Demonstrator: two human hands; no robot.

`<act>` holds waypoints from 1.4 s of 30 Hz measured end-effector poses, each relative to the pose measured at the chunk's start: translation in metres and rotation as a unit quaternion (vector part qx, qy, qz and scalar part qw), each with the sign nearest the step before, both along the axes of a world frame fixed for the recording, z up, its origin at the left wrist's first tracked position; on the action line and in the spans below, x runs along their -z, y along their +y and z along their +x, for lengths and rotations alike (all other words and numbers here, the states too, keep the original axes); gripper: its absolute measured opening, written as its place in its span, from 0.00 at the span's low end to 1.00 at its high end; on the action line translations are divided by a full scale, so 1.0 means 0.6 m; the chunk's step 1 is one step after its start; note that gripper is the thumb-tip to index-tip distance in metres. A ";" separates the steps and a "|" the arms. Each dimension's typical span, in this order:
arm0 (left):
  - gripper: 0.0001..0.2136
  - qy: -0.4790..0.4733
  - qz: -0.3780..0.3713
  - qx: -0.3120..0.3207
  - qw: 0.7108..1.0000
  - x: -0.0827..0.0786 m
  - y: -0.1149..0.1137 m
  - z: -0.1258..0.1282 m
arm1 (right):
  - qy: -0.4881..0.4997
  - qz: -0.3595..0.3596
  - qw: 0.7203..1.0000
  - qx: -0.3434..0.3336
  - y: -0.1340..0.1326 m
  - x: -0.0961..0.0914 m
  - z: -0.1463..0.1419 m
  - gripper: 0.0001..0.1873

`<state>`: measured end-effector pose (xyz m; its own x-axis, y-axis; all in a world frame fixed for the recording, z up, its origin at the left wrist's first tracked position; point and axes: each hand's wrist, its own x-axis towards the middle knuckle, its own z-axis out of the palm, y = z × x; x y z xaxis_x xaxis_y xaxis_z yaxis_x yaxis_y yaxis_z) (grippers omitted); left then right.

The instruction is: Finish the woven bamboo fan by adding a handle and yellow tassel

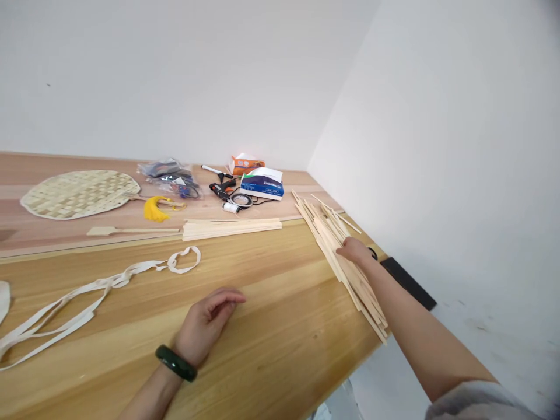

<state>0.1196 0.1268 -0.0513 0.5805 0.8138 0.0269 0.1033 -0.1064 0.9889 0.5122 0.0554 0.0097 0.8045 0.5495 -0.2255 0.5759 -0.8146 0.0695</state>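
Note:
My right hand (355, 251) reaches down onto a loose pile of thin wooden strips (326, 233) at the table's right edge. Its fingers are closed around some of the strips, with the fingertips partly hidden. My left hand (210, 321), wearing a dark green bangle (175, 363) at the wrist, rests over the front of the table with curled fingers and nothing visible in them. A neater bundle of wooden strips (231, 228) lies further back, beside a flat wooden handle (131, 231). Left of my left hand, a white fabric ribbon (118, 280) trails across the tabletop.
A woven fan (83, 193) with a yellow tassel (155, 209) near its handle lies at the back left. Behind the bundle are a plastic bag (170, 177), a glue gun (222, 189), a thread spool (230, 207) and tissue packs (262, 184). A white wall (437, 146) borders the right.

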 end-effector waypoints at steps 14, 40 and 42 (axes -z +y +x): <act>0.09 -0.002 -0.018 -0.008 1.000 -0.003 0.000 -0.001 | 0.268 0.323 0.907 0.035 -0.039 -0.078 -0.021 0.13; 0.10 -0.216 0.015 0.021 0.976 -0.225 0.002 0.124 | 0.522 0.503 0.623 -0.292 0.011 -0.024 -0.354 0.24; 0.12 -0.188 -0.002 0.003 0.982 -0.205 0.002 0.124 | 0.502 0.492 0.653 -0.283 0.009 -0.015 -0.354 0.27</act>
<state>0.1940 0.1279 0.0718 0.5352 0.8107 0.2375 -0.2696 -0.1025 0.9575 0.3001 0.0609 0.0187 0.1276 0.9708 0.2030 0.1579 0.1821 -0.9705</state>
